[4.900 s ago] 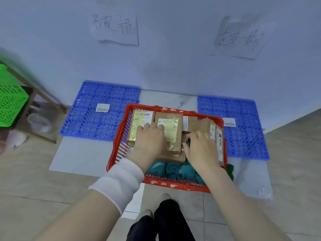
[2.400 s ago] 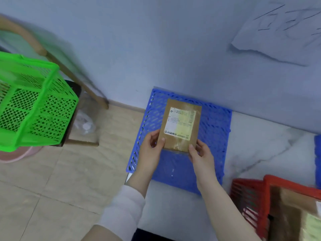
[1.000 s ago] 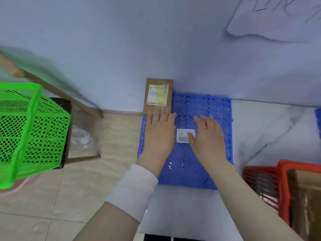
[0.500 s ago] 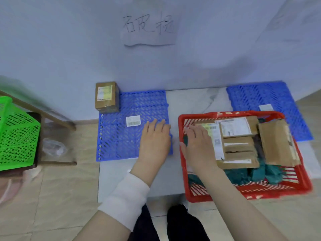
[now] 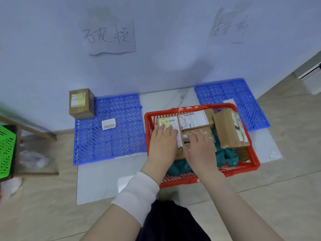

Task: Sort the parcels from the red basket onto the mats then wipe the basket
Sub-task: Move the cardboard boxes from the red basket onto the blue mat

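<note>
- Inside the red basket (image 5: 243, 169), which stands on a pale floor slab (image 5: 97, 180) between the blue left mat (image 5: 111, 141) and right mat (image 5: 231, 91), both hands rest on parcels. The left hand (image 5: 162, 145) lies on the yellow-labelled parcel (image 5: 167, 121) at the basket's left. The right hand (image 5: 199, 150) lies on the plain brown parcel (image 5: 207, 132) beside it.
- Fingers (image 5: 164, 128) of both hands are straight and spread, laid flat on cardboard; neither hand curls round anything.
- Handling, as I judge it: these are small taped cardboard boxes, stiff and probably light. Their glossy labels and tape may slip. Taking one by two opposite edges looks safer than pinching a flap.
- Also in the basket are a white-labelled parcel (image 5: 194, 119) at the far side and a larger parcel (image 5: 227, 131) tipped on edge against the right wall. A teal cloth (image 5: 225, 154) is bunched beneath them, presumably for the wiping.
- On the left mat one sorted parcel (image 5: 80, 103) stands at the far left corner against the wall, with a barcode sticker (image 5: 108, 124) lying near it. The right mat shows a white slip (image 5: 229, 101) just beyond the basket's far rim.
- A handwritten paper sign (image 5: 109, 35) hangs on the wall above the left mat, and a second sign (image 5: 229, 26) hangs above the right.
</note>
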